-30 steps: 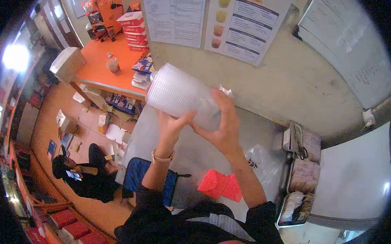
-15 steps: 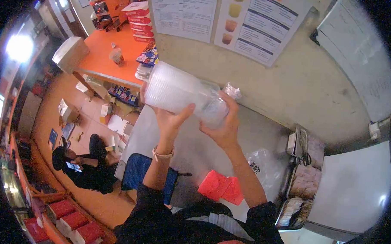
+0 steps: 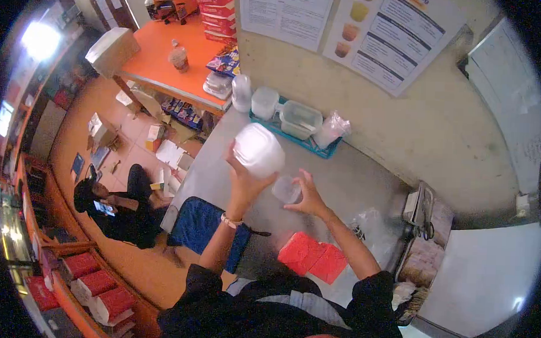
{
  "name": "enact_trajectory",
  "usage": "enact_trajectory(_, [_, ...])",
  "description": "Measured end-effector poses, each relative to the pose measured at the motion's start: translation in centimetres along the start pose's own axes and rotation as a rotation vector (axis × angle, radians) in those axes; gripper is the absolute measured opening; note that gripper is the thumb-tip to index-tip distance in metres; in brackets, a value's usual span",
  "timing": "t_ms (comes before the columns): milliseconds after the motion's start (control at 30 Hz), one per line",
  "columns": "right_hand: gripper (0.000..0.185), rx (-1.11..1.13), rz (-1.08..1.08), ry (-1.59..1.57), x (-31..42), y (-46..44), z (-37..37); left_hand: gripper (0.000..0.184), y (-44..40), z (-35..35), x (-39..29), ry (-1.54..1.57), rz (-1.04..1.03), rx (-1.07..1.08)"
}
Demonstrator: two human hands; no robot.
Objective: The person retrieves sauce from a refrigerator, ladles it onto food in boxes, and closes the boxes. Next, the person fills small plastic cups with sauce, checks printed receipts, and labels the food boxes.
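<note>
My left hand is wrapped round a stack of clear plastic containers, whose rounded square end faces up. Just to the right, my right hand holds a small clear plastic piece between thumb and fingers. Both are above the grey metal table. Behind them, a teal basket against the wall holds clear tubs and a plastic-wrapped bundle. Nearer my body lie a red packet and a dark blue cloth item.
An orange table at the back left bears a cup and red boxes. Trays with scissors line the right edge beside a plastic bag. A person with a phone is low at left.
The container stack has turned so its end faces me. My right hand has come off the stack's far end and moved lower with a small clear piece. The basket behind has come into view.
</note>
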State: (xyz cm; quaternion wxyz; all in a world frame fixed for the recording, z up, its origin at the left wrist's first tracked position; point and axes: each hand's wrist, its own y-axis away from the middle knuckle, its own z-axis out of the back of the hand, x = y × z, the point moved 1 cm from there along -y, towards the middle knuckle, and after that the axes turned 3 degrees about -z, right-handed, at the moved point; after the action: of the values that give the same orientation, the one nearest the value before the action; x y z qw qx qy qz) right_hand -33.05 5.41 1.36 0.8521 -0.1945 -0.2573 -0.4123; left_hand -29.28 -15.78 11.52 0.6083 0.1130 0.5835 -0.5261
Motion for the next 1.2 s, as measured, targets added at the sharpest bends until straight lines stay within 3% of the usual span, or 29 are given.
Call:
enact_trajectory(33, [0.077, 0.001, 0.004, 0.006, 0.7, -0.5, 1.0, 0.114, 0.5, -0.3, 0.4, 0.036, -0.043, 0.035])
enact_trajectory(133, [0.093, -0.294, 0.053, -0.193, 5.8, -3.3, 6.5, 0.108, 0.5, -0.3, -1.4, -0.006, -0.152, 0.117])
enact_trajectory(233, [0.094, -0.235, 0.092, -0.275, 14.2, -5.4, 12.9, 0.103, 1.1, -1.2, -2.3, -0.120, -0.234, 0.198])
enact_trajectory(300, [0.097, -0.093, -0.117, -0.044, 16.4, -5.7, 14.0, 0.102, 1.2, -1.9, -2.6, -0.153, -0.244, 0.212])
enact_trajectory(600, [0.100, -0.169, -0.072, -0.201, 15.4, -5.0, 13.9, 0.115, 1.8, -1.5, -4.1, -0.189, -0.239, 0.134])
enact_trajectory(667, [0.097, -0.150, -0.086, -0.241, 15.9, -4.7, 14.2, 0.116, 1.9, -1.4, -4.2, -0.195, -0.102, 0.211])
enact_trajectory(1000, [0.091, -0.269, -0.018, -0.375, 16.1, -4.6, 15.0, 0.113, 1.8, -1.2, -4.3, -0.144, -0.167, 0.145])
enact_trajectory(1100, [0.086, -0.193, -0.136, -0.489, 15.7, -4.4, 15.9, 0.112, 1.4, -1.1, -3.7, -0.084, -0.094, 0.160])
enact_trajectory(1200, [0.081, -0.175, -0.095, -0.490, 14.9, -4.4, 16.1, 0.111, 1.0, -0.7, -3.4, -0.113, -0.114, 0.096])
